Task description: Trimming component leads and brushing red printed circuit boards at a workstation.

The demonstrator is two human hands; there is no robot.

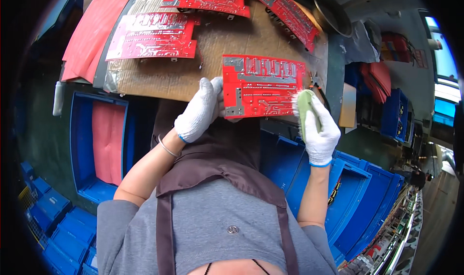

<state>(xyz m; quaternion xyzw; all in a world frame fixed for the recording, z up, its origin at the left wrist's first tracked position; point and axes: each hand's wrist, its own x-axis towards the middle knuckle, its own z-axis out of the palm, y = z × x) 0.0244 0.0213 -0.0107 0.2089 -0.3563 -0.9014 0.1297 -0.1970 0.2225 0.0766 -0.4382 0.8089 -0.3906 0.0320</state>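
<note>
A red circuit board is held up over the near edge of the workbench, its soldered side facing me. My left hand, in a white knit glove with a blue cuff, grips the board's left edge; the fingers behind it are partly hidden. In my right hand, gloved the same way, is a green-backed brush with pale bristles. Those bristles are at the board's right edge, and contact there looks likely but is hard to make out. Three more red circuit boards lie farther back on the bench.
Brown cardboard covers the bench. A round metal pan stands at the back right, and an orange-handled tool lies near the right edge. Blue bins stand left and right below; pink foam sheet hangs over the bench's left side.
</note>
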